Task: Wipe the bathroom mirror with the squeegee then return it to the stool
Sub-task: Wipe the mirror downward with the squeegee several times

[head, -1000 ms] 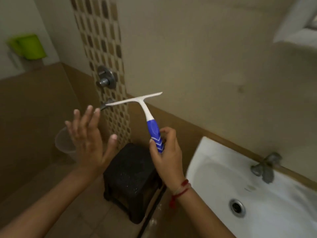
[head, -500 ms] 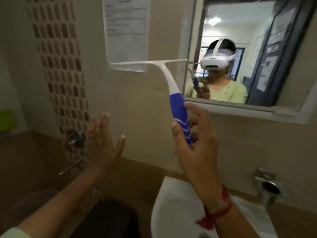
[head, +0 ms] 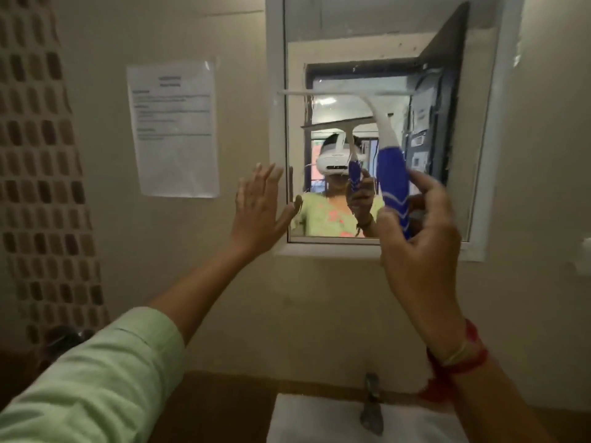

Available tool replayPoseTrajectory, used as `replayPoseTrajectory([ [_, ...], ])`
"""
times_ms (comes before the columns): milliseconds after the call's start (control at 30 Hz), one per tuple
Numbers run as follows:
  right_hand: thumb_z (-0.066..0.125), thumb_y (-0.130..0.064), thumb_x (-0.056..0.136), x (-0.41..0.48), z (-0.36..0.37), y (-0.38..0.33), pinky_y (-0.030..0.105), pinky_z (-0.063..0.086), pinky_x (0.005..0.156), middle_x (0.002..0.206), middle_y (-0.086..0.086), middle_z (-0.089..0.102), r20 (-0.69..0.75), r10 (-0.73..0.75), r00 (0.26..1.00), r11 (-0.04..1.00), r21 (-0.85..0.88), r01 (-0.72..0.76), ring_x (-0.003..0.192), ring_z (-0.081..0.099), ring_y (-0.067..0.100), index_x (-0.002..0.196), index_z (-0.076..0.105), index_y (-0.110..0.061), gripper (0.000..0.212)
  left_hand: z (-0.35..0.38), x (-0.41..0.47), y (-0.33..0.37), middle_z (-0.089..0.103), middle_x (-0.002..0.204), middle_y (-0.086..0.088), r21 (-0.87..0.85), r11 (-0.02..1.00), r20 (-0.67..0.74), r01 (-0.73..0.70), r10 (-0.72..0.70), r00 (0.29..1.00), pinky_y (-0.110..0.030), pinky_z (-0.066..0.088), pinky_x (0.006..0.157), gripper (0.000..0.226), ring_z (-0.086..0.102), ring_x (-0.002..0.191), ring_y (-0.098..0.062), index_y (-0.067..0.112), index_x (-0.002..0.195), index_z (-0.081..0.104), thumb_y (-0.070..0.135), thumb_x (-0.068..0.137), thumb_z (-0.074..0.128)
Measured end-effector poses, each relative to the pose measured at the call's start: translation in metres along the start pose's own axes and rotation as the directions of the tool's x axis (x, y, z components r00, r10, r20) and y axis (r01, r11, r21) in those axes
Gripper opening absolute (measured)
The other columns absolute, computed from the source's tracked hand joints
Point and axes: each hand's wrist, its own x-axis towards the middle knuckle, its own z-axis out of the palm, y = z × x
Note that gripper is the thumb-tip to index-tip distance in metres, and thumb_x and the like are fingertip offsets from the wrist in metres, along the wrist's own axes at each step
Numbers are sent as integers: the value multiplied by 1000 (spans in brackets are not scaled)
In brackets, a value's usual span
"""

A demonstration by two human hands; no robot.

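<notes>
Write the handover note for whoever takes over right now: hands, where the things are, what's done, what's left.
Right hand: closed on the blue handle of the squeegee, raised in front of the mirror.
Left hand: open, empty, palm toward the wall beside the mirror's left frame.
Squeegee blade: level across the upper part of the glass; contact cannot be confirmed.
Stool: out of view. Sink and tap directly below.
Done: squeegee picked up and brought to the mirror.
Left: wipe the glass, then return the squeegee to the stool.
</notes>
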Motion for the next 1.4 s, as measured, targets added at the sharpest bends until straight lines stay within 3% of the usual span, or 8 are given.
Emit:
replayPoseTrajectory([
  [133,53,-15,91,43,7,-9,5,46,69,127,12,45,-127,-113,985,991,-81,104,91,53,4,131,39,-9,42,-15,69,-8,22,151,-11,29,996,-128,-90,93,987,-53,9,114,69,7,143,-28,14,141,22,52,84,28],
  [267,51,-16,92,95,15,-10,2,44,68,128,10,45,-198,-67,978,996,-75,53,89,51,-10,131,40,-12,40,-18,119,-1,26,150,-14,38,990,-281,-139,144,949,-56,9,112,62,12,142,-32,13,141,24,42,87,31],
  [467,51,-15,92,137,43,-23,8,46,71,124,9,49,-243,-150,958,975,-194,104,96,54,10,131,39,-12,41,-4,152,-15,-6,157,-6,154,986,-244,-56,93,965,-57,-13,108,68,-11,143,-28,18,146,-3,45,92,27],
  [600,51,-8,92,153,64,-30,5,43,73,121,9,55,-234,-235,943,960,-210,187,93,53,7,137,33,-10,48,0,152,-21,-3,157,-6,119,987,-282,-108,138,949,-57,-12,109,69,-8,144,-25,17,146,-2,48,89,20],
  [767,50,-6,92,172,88,-27,12,39,88,136,11,47,-177,-296,939,934,-260,246,116,50,16,142,28,-10,55,3,149,-22,-2,157,-5,71,991,-302,-110,127,945,-58,-8,111,63,-6,144,-22,19,146,-2,46,91,13],
  [933,47,-10,94,175,112,-11,-8,28,70,137,10,46,-183,-277,943,926,-313,211,115,48,15,142,28,-12,51,7,148,-22,-3,157,-5,-39,998,-315,-57,41,948,-54,-12,111,56,-8,144,-20,28,146,3,41,94,16],
  [1033,43,-13,96,174,121,-9,-5,30,63,138,11,44,-192,-271,943,919,-344,194,103,39,4,143,26,-13,50,9,149,-23,-3,157,-4,-85,995,-325,-46,16,946,-52,-13,110,52,-8,144,-20,32,145,4,39,95,16],
  [1400,42,-13,97,190,126,-16,-6,30,58,130,12,50,-212,-255,943,906,-393,156,95,38,4,143,28,-14,48,10,148,-23,2,157,-2,-106,994,-343,-38,-1,939,-52,-12,111,51,-6,144,-18,33,145,6,38,95,16],
])
